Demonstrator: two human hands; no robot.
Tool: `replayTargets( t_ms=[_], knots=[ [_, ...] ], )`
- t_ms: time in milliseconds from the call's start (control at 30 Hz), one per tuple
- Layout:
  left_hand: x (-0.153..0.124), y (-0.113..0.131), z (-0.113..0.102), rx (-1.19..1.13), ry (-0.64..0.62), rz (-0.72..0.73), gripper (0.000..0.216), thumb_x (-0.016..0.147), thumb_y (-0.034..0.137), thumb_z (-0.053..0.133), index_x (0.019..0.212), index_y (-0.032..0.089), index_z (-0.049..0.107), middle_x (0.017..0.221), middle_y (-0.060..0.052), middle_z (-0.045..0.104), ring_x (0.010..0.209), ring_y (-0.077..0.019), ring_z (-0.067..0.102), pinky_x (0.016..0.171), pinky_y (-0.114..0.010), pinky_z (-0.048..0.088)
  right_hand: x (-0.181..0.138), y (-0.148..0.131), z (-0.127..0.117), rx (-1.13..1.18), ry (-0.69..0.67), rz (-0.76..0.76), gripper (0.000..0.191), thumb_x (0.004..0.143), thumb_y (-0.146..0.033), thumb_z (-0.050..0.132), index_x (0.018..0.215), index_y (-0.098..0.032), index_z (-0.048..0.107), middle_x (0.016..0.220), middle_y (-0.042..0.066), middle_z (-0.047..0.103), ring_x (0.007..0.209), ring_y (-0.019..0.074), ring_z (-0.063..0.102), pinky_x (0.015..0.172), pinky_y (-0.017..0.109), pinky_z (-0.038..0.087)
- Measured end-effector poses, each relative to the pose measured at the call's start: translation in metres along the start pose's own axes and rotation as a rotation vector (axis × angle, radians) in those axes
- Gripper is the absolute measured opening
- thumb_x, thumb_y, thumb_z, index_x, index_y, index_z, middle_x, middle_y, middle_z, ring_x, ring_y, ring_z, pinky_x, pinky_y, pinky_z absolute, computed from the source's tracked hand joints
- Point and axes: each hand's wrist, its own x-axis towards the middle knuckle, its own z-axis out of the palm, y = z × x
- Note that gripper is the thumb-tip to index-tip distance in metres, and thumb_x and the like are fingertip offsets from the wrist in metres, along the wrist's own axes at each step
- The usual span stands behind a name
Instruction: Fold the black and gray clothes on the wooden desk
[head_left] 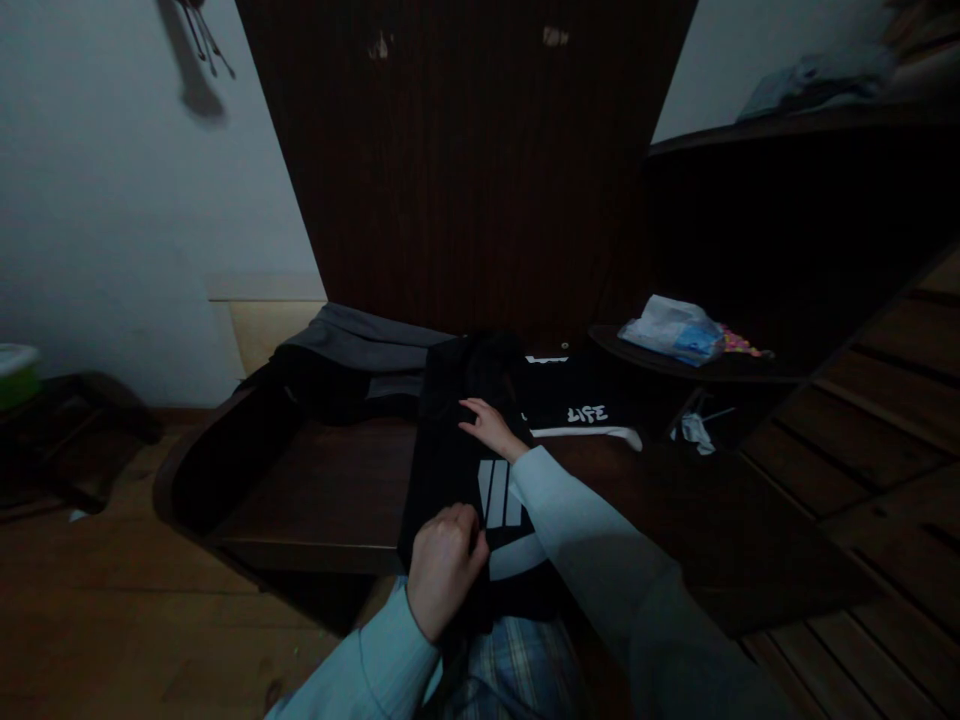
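A black garment (442,470) with slanted light-grey bars lies over the dark bench's front edge and hangs toward my lap; its exact kind is hard to make out. Low on its left side, my left hand (448,565) is closed on the cloth, knuckles up. Farther up, my right hand (491,428) rests on the fabric, its fingers stretched out to the left and slightly apart. Another black garment with white lettering (589,413) and a white edge lies just right of it. Behind on the left is a heap of grey and black clothing (367,335).
The dark wooden bench (322,490) has a curved left side and a tall back panel (480,180). On a small shelf at right sits a plastic-wrapped tissue pack (675,328). A stool (60,440) with a green-and-white container (19,372) stands far left.
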Motion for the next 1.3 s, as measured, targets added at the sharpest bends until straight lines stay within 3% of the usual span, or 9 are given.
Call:
replayTargets(
  t_ms=[233,367,500,733,933,1033,1133,1233,1300],
  knots=[
    [-0.062,-0.012,0.054,-0.326,0.321,0.05,0.021,0.084,0.025,0.036,0.092,0.02,0.055,0.082,-0.004,0.063,0.076,-0.0141,0.059,0.069,-0.026,0.047,0.0,0.0,0.002,-0.071,-0.006,0.004,0.045,0.065,-0.017,0.063,0.109,-0.023,0.057,0.118,0.007,0.049,0.088,0.0158,0.056,0.08,0.031,0.045],
    [-0.073,-0.019,0.072,-0.315,0.2,0.063,0.024,0.083,0.024,0.039,0.1,0.02,0.055,0.086,-0.004,0.065,0.079,-0.0137,0.061,0.071,-0.025,0.048,0.0,-0.001,0.001,-0.078,0.004,0.003,0.044,0.065,-0.017,0.064,0.108,-0.023,0.058,0.117,0.007,0.05,0.089,0.0161,0.056,0.081,0.032,0.044],
    [-0.064,-0.027,0.067,-0.29,0.149,-0.071,0.025,0.083,0.024,0.037,0.095,0.018,0.058,0.09,-0.006,0.066,0.08,-0.015,0.062,0.072,-0.027,0.049,-0.001,-0.001,0.002,-0.074,0.016,0.004,0.043,0.065,-0.017,0.064,0.107,-0.023,0.058,0.116,0.006,0.05,0.092,0.0163,0.055,0.083,0.032,0.043],
    [-0.057,-0.019,0.069,-0.334,0.023,-0.015,0.031,0.08,0.033,0.044,0.106,0.018,0.056,0.07,-0.002,0.062,0.064,-0.0133,0.059,0.061,-0.024,0.046,-0.001,-0.002,0.001,-0.083,0.018,0.005,0.043,0.065,-0.016,0.063,0.108,-0.021,0.057,0.117,0.007,0.05,0.096,0.0167,0.054,0.084,0.032,0.043],
    [-0.052,-0.015,0.08,-0.191,-0.247,-0.039,0.024,0.083,0.03,0.041,0.077,0.019,0.062,0.074,-0.003,0.064,0.072,-0.015,0.06,0.064,-0.023,0.043,-0.001,-0.002,0.0,-0.1,0.017,-0.004,0.042,0.066,-0.017,0.063,0.107,-0.021,0.058,0.117,0.008,0.05,0.098,0.0174,0.054,0.087,0.033,0.041],
    [-0.055,-0.019,0.089,-0.149,-0.361,-0.048,0.025,0.082,0.027,0.041,0.075,0.018,0.063,0.079,-0.004,0.063,0.074,-0.0148,0.06,0.065,-0.023,0.042,-0.001,-0.002,0.0,-0.093,0.012,-0.014,0.042,0.066,-0.018,0.063,0.108,-0.021,0.058,0.116,0.007,0.051,0.098,0.0171,0.053,0.087,0.032,0.041],
    [-0.059,-0.025,0.094,-0.207,-0.387,-0.019,0.024,0.082,0.024,0.041,0.076,0.018,0.064,0.086,-0.004,0.062,0.079,-0.0138,0.059,0.067,-0.022,0.042,-0.001,-0.003,0.0,-0.103,0.015,-0.013,0.042,0.066,-0.018,0.063,0.108,-0.02,0.058,0.116,0.007,0.051,0.1,0.0177,0.052,0.088,0.033,0.04],
    [-0.062,-0.028,0.082,-0.215,-0.481,0.017,0.022,0.08,0.024,0.044,0.075,0.018,0.065,0.082,-0.004,0.064,0.078,-0.0151,0.06,0.067,-0.023,0.043,-0.001,-0.003,0.0,-0.108,0.022,-0.002,0.042,0.066,-0.017,0.063,0.107,-0.02,0.058,0.116,0.008,0.051,0.1,0.018,0.053,0.088,0.032,0.04],
    [-0.061,-0.027,0.061,-0.256,-0.567,0.097,0.019,0.078,0.024,0.048,0.074,0.02,0.066,0.076,-0.003,0.064,0.073,-0.0147,0.059,0.064,-0.023,0.042,-0.001,-0.002,0.001,-0.094,0.018,-0.002,0.042,0.066,-0.017,0.062,0.107,-0.021,0.058,0.116,0.007,0.051,0.097,0.0175,0.054,0.086,0.032,0.042]
  ],
)
